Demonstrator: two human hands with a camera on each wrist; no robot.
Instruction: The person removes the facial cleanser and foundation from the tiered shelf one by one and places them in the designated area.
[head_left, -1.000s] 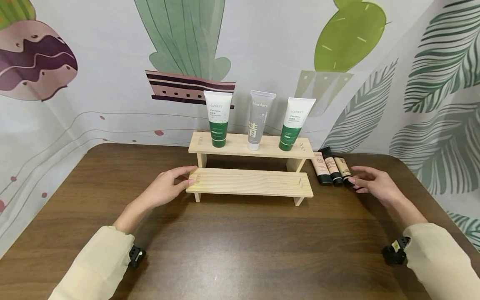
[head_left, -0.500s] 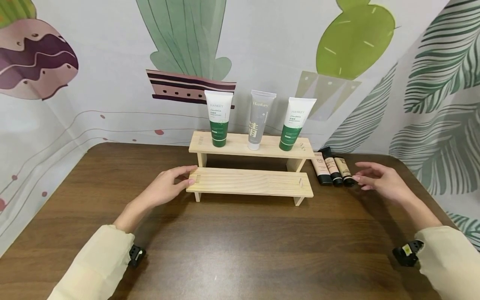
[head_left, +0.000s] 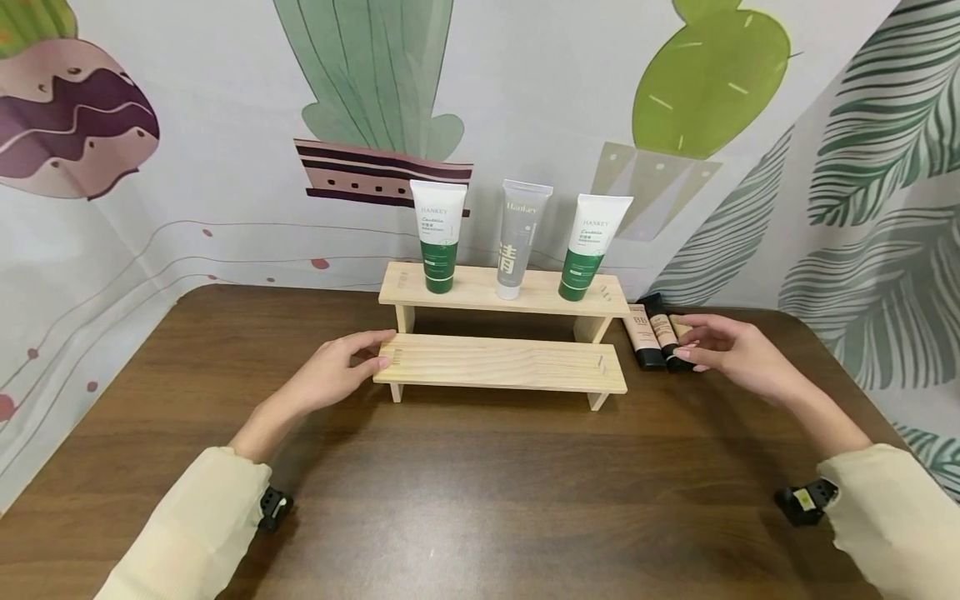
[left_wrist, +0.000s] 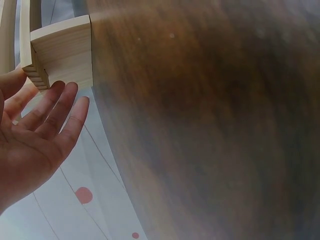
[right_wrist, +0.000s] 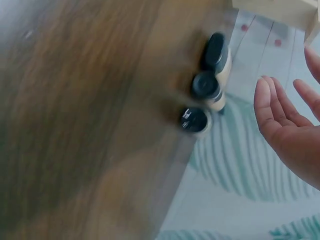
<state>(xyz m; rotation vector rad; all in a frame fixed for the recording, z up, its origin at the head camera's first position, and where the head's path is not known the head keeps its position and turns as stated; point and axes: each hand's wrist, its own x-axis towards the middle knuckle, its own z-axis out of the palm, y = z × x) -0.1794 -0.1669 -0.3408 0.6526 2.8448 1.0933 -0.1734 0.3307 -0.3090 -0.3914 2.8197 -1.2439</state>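
Note:
A two-step wooden display stand [head_left: 502, 362] stands on the table. My left hand [head_left: 333, 375] grips the left end of its lower step, thumb and index finger on the board; the other fingers spread loosely below in the left wrist view. At the right, three small cosmetic tubes lie side by side: a pink BB cream tube [head_left: 643, 333], a black-capped beige tube [head_left: 662, 332] and a tan tube [head_left: 681, 326]. Over the tan tube hovers my right hand [head_left: 738, 354], fingers loosely bent and partly hiding it. In the right wrist view this hand looks apart from the black caps [right_wrist: 194, 120].
On the upper step stand a white-and-green tube [head_left: 438, 237], a grey tube [head_left: 519, 237] and another white-and-green tube [head_left: 592, 248]. A patterned cloth [head_left: 225, 167] hangs behind the brown table [head_left: 480, 500].
My right hand first drew slightly right, away from the small tubes, then came back left over the tan one. My left hand stays on the lower step.

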